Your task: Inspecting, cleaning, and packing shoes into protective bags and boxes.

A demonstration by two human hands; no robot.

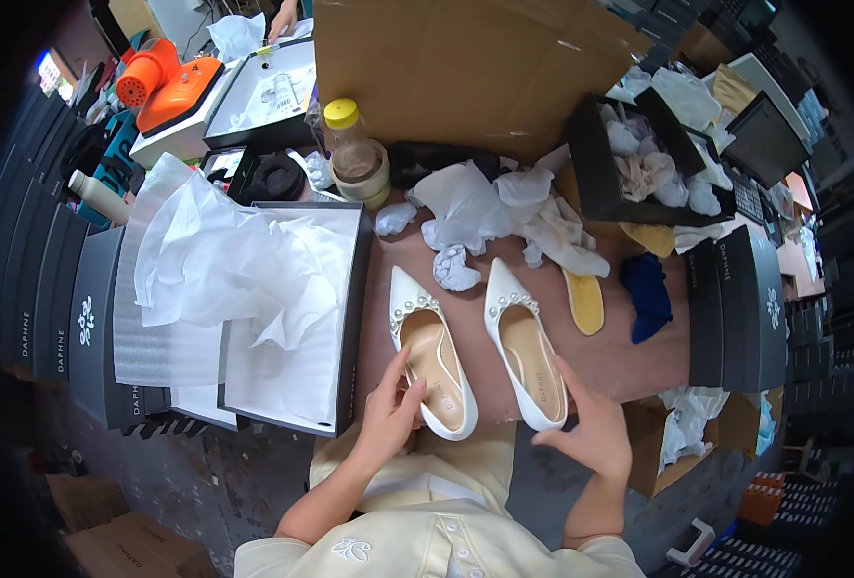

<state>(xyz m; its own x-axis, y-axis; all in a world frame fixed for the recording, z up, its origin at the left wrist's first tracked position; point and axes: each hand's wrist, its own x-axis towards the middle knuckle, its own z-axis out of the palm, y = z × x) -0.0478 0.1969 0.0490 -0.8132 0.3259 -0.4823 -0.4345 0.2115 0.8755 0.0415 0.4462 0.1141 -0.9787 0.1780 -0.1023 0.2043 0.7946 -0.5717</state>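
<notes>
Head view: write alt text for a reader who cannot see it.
A white pointed shoe with pearly beads is left of a matching shoe at the near edge of a brown table, the left hand at the first one's heel end, the right hand at the other's. An open box with white packing paper lies to the left; crumpled paper lies beyond.

You have an orange device (184,93) upper left, a yellow-lidded jar (352,154) upper centre, a dark monitor (767,144) upper right.

Bright middle (dark, warped rim).
</notes>
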